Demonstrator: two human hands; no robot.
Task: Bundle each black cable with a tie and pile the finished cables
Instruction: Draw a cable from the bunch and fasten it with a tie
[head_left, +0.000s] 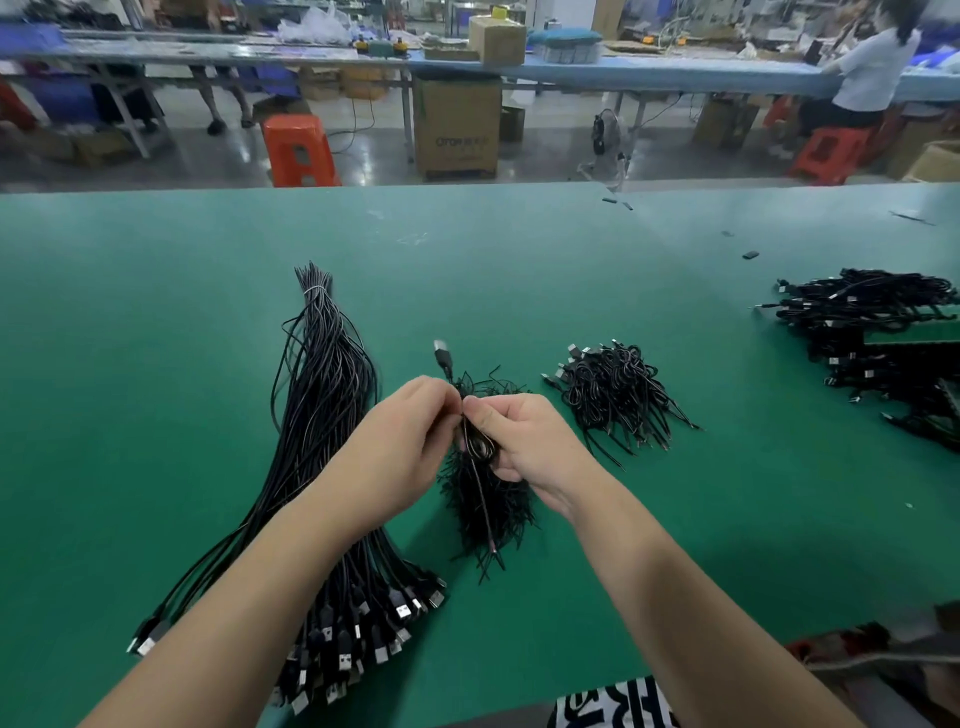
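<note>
Now both hands, left hand (402, 441) and right hand (524, 447), pinch folded thin black cable (470, 441); loose grip risks coil springing open before tie twists.

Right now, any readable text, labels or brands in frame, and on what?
"OTOR": printed on the brown cardboard box under the far blue workbench; characters after it too blurred.
Black-and-white patterned fabric at the bottom edge: bold marks, unreadable.
Black cables, green table: no text.
</note>
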